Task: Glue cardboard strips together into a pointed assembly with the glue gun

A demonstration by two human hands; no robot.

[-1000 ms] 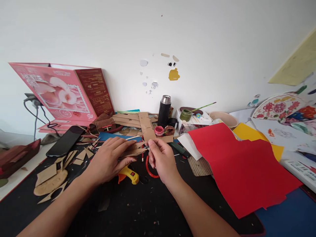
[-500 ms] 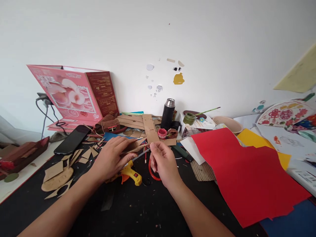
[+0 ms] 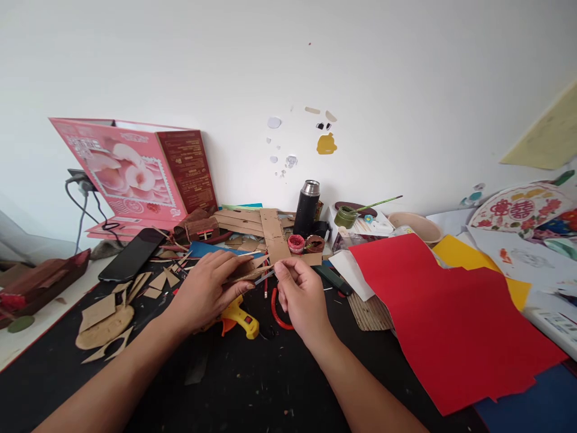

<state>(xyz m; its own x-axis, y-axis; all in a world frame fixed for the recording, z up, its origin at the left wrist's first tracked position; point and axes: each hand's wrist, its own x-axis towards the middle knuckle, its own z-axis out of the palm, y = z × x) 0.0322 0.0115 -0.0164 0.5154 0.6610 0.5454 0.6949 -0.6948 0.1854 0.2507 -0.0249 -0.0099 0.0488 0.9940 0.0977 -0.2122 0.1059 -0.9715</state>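
Note:
My left hand point(image 3: 211, 285) is closed around a narrow folded piece of brown cardboard point(image 3: 252, 272), thumb below and fingers over the top. The thumb and forefinger of my right hand point(image 3: 300, 291) pinch together at the cardboard's right tip. A thin grey strip point(image 3: 265, 276) runs just under the cardboard towards the right fingertips; I cannot tell what it is. Below the left hand lies a yellow hot glue gun point(image 3: 243, 319), partly hidden. A curved red handle point(image 3: 278, 311) shows beside the right hand.
Cardboard scraps point(image 3: 158, 281) and a black phone point(image 3: 133, 255) lie left. Behind the hands stand a black thermos point(image 3: 307, 207), a red paint pot point(image 3: 296, 243) and a green paint jar point(image 3: 346, 216). Red paper point(image 3: 451, 325) covers the right side. A pink box point(image 3: 130, 174) leans at back left.
The left hand has shifted slightly, and the cardboard has turned a little, showing more of its upper flap. The right hand stays nearly in place, its fingers moved slightly.

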